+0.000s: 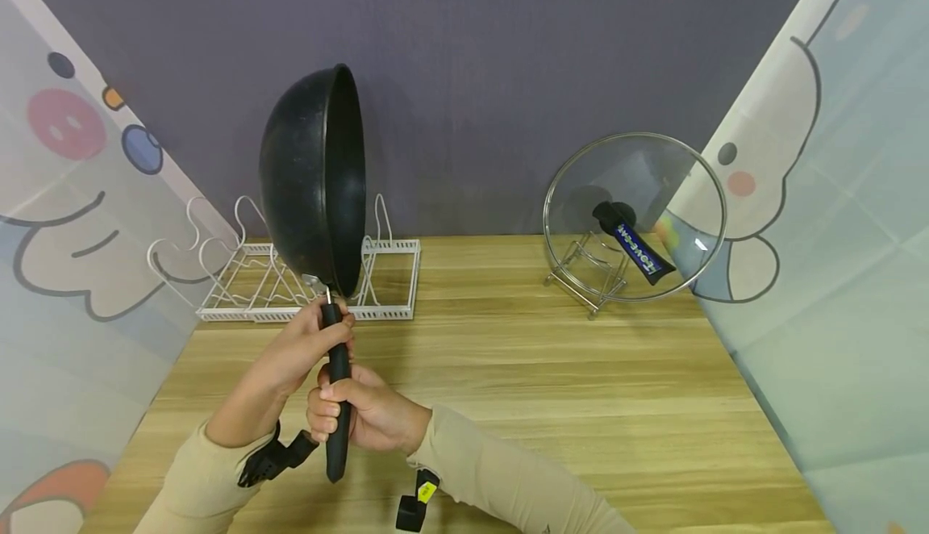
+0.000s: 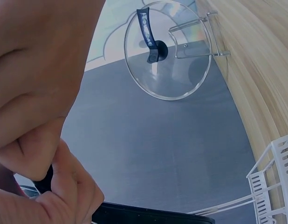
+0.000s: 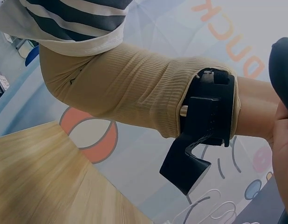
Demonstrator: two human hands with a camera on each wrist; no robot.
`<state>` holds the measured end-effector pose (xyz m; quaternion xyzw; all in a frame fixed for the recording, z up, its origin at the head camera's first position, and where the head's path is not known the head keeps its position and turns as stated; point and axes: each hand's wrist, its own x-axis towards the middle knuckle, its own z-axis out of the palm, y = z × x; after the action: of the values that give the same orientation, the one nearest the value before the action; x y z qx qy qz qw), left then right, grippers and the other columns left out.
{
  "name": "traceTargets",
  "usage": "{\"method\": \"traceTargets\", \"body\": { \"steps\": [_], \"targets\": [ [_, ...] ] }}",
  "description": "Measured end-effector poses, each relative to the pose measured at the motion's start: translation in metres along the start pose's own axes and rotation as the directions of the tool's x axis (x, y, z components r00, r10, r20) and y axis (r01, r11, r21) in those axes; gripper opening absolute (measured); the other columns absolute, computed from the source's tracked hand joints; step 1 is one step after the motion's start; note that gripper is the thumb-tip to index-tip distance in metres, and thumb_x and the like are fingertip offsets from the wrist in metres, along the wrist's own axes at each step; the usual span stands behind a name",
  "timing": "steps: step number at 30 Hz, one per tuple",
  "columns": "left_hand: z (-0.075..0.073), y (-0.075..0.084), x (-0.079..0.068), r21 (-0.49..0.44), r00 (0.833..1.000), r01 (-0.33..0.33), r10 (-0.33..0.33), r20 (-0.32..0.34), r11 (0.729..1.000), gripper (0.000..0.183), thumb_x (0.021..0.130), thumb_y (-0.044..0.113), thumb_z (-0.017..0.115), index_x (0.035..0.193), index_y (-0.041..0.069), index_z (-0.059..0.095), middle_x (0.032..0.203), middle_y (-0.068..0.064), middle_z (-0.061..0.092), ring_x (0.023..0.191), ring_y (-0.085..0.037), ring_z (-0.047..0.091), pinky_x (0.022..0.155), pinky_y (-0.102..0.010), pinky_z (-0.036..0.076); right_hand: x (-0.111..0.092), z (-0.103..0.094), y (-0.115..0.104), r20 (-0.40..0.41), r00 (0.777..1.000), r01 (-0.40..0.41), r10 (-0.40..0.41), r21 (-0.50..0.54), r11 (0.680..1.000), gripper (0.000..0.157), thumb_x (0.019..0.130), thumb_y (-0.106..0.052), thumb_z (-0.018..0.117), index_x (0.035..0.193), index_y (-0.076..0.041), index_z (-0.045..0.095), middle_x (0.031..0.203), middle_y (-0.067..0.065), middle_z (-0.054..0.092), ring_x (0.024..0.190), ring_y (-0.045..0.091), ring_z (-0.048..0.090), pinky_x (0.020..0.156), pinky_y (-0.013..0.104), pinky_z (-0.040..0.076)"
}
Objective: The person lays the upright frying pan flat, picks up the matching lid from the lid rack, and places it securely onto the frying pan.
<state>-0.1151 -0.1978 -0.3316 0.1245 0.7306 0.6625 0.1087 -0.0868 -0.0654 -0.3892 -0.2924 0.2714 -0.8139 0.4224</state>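
Observation:
A black wok (image 1: 301, 171) is held up on its side in the head view, its hollow facing right and its handle (image 1: 336, 445) pointing down toward me. My left hand (image 1: 308, 340) grips the handle near the pan end. Just below it, my right hand (image 1: 370, 409) wraps its fingers around the lower handle. Behind the wok, a white wire rack (image 1: 373, 314) stands on the table, partly hidden by the pan. The left wrist view shows the fingers (image 2: 69, 186) around the handle and the dark wok edge (image 2: 148, 214) low in the frame.
At the back right, a glass lid (image 1: 668, 163) with a black handle (image 1: 639, 252) leans on a small metal stand (image 1: 591, 300). The wooden table (image 1: 544, 389) ends at a grey back wall (image 1: 472, 98). Printed cartoon panels (image 1: 856, 235) close in both sides.

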Motion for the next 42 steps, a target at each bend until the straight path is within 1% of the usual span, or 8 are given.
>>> {"method": "traceTargets", "body": {
  "steps": [9, 18, 24, 31, 42],
  "targets": [
    [0.0004, 0.0002, 0.0008, 0.001, 1.0, -0.021, 0.021, 0.002, 1.0, 0.012, 0.087, -0.006, 0.047, 0.092, -0.001, 0.037, 0.07, -0.001, 0.052, 0.06, -0.009, 0.051, 0.054, -0.022, 0.045, -0.0005, 0.0003, -0.0022, 0.005, 1.0, 0.004, -0.004, -0.007, 1.0, 0.018, 0.09, -0.005, 0.027, 0.083, -0.018, 0.037, 0.064, -0.01, 0.039, 0.058, 0.006, 0.04, 0.066, 0.023, 0.036],
    [0.0017, 0.0022, 0.0012, -0.003, 0.998, -0.061, 0.061, 0.009, 0.998, 0.012, 0.087, -0.007, 0.046, 0.091, 0.0, 0.037, 0.07, 0.002, 0.05, 0.059, -0.008, 0.051, 0.054, -0.022, 0.045, -0.0002, -0.0007, -0.0055, 0.022, 1.0, 0.0, 0.001, -0.008, 1.0, 0.017, 0.09, -0.005, 0.027, 0.084, -0.018, 0.036, 0.064, -0.01, 0.039, 0.058, 0.006, 0.039, 0.066, 0.023, 0.036],
    [0.0036, 0.003, 0.0009, -0.007, 0.997, -0.073, 0.073, 0.005, 0.997, 0.012, 0.087, -0.007, 0.046, 0.09, 0.0, 0.038, 0.069, 0.003, 0.05, 0.059, -0.008, 0.05, 0.055, -0.021, 0.044, -0.0007, -0.0031, -0.0055, 0.027, 1.0, -0.01, 0.01, -0.014, 1.0, 0.015, 0.089, -0.006, 0.029, 0.084, -0.018, 0.036, 0.063, -0.01, 0.039, 0.057, 0.006, 0.039, 0.065, 0.023, 0.036],
    [0.0034, 0.0031, -0.001, -0.028, 0.993, -0.114, 0.115, 0.025, 0.993, 0.012, 0.088, -0.008, 0.046, 0.088, 0.002, 0.039, 0.069, 0.005, 0.049, 0.059, -0.007, 0.049, 0.054, -0.021, 0.044, -0.0003, -0.0031, -0.0052, 0.034, 0.999, -0.014, 0.014, -0.005, 1.0, 0.016, 0.089, -0.005, 0.029, 0.084, -0.018, 0.037, 0.063, -0.009, 0.039, 0.057, 0.007, 0.039, 0.064, 0.023, 0.035],
    [0.005, 0.005, -0.0014, 0.006, 0.993, -0.116, 0.116, 0.003, 0.993, 0.013, 0.088, -0.009, 0.045, 0.088, 0.002, 0.038, 0.067, 0.006, 0.048, 0.058, -0.006, 0.048, 0.053, -0.02, 0.042, -0.0008, -0.0021, -0.0078, 0.04, 0.999, -0.018, 0.018, -0.016, 1.0, 0.015, 0.088, -0.006, 0.031, 0.084, -0.019, 0.037, 0.063, -0.01, 0.04, 0.057, 0.007, 0.04, 0.064, 0.023, 0.035]
  ]
}}
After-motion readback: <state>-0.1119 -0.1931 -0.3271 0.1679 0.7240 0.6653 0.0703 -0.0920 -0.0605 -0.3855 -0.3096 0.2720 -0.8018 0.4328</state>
